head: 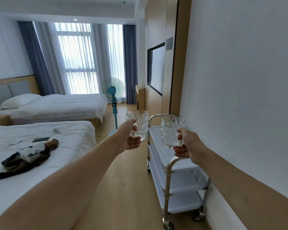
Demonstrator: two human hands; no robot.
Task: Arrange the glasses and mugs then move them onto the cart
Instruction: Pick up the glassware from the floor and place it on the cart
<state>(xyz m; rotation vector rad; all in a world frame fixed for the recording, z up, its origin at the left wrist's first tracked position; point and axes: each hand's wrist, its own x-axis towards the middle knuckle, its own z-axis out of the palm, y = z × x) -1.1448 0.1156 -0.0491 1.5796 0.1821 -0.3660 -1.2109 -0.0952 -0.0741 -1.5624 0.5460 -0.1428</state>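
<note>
Clear dimpled glass filled your curled fingers point(133, 142), the left hand point(130, 138) gripping one mug point(138, 123) beside the cart point(176, 171), the right hand point(188, 146) gripping another mug point(171, 131) above its white top shelf, both upright.

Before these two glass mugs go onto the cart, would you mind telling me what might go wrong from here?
1. Both hands are occupied: the left hand holds one glass mug and the right hand holds the other glass mug, so neither could steady the cart, which stands on wheels.
2. The mugs are carried close together and might knock.
3. A mug could strike the cart's metal handle when lowered.
</note>
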